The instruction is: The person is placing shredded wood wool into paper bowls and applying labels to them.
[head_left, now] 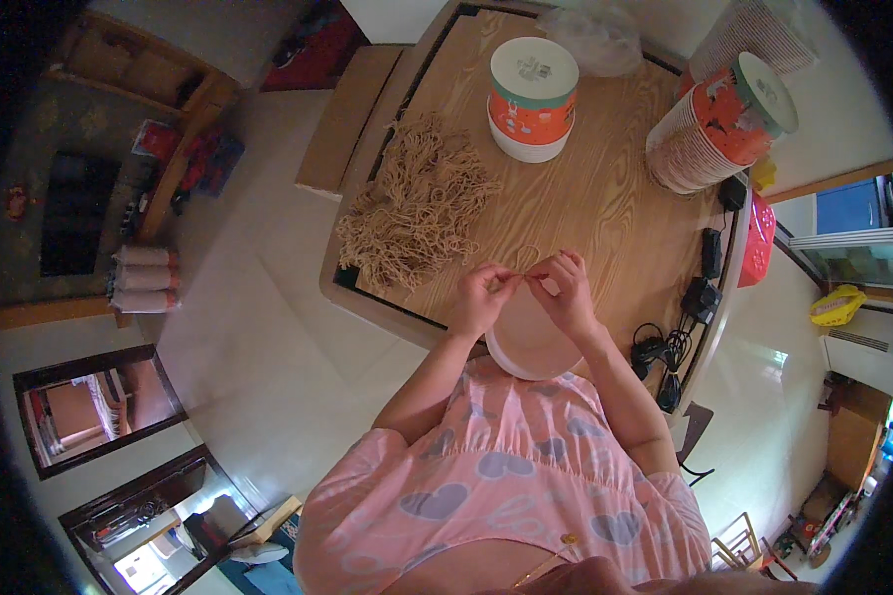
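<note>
Pink heart-patterned clothing fills the six o'clock edge, and from it two bare forearms reach up to the picture's centre, where the left hand (481,297) and right hand (566,291) meet, fingertips of each pinched closed on a thin loop of tan string (527,260) held just above a round white lid (531,342) at the near rim of a wooden table (605,198). At ten o'clock from the hands lies a tangled heap of tan strings (417,203); at twelve o'clock stands an orange-and-white tub (533,99), and at two o'clock a stack of tubs (719,124) lies tipped, with black cables (670,347) at four o'clock.
</note>
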Demonstrator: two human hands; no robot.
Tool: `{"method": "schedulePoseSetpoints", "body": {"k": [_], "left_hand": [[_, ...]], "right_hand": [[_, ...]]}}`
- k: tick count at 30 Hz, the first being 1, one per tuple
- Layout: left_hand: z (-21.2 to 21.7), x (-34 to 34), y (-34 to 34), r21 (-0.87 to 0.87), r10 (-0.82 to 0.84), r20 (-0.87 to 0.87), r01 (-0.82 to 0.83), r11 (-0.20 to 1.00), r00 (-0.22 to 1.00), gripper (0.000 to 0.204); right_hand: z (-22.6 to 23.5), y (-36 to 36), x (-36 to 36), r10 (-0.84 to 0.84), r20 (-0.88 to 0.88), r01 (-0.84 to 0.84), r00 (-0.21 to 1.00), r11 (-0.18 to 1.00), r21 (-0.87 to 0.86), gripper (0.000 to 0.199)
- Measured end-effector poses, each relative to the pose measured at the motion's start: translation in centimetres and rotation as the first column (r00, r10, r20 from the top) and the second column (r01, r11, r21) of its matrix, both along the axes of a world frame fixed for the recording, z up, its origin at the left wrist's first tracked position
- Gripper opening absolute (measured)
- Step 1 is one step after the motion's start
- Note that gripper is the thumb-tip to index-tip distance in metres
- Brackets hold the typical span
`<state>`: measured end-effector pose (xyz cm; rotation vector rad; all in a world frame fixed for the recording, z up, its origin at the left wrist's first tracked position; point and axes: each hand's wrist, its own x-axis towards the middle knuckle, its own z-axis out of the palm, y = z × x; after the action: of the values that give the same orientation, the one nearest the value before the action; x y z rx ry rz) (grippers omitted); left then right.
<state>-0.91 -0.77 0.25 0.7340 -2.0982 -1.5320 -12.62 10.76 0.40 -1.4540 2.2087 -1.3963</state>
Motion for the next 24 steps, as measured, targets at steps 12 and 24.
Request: {"method": "schedulePoseSetpoints", "body": {"k": [12, 24], "left_hand": [[0.1, 0.1, 0.1, -0.058, 0.005, 0.033, -0.003, 0.998, 0.999, 0.01], [0.1, 0.1, 0.0, -0.176, 0.009, 0.024, -0.005, 0.984, 1.0, 0.008]], "right_hand": [[1.7, -0.1, -0.7, 0.077, -0.087, -0.072, 0.993, 0.995, 0.065, 0.013], [2.1, -0.2, -0.6, 0.092, -0.137, -0.084, 0.986, 0.994, 0.063, 0.013]]}}
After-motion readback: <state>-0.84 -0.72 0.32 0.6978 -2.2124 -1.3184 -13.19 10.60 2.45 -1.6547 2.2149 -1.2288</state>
